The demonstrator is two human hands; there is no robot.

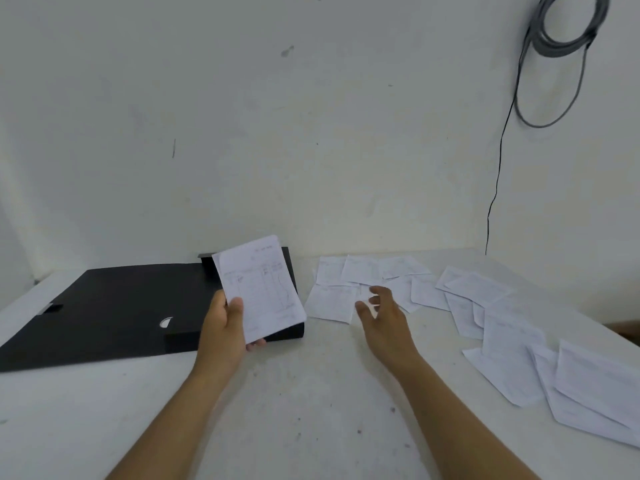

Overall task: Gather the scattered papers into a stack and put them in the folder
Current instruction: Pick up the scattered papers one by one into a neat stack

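A white table point(311, 393) is set against a marked white wall point(277, 133). A black folder point(114, 317) lies at nine o'clock. A small stack of papers point(261, 289) is gripped upright by the left hand point(221, 327). Scattered papers point(502, 327) are spread from one to four o'clock, and the right hand point(384, 317) is held over them, fingers loosely spread.

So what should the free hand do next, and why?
Probably lower the right hand onto the nearest loose sheet and pick it up: its fingers are spread just above it, the left hand already holds a small stack, and many papers remain scattered.
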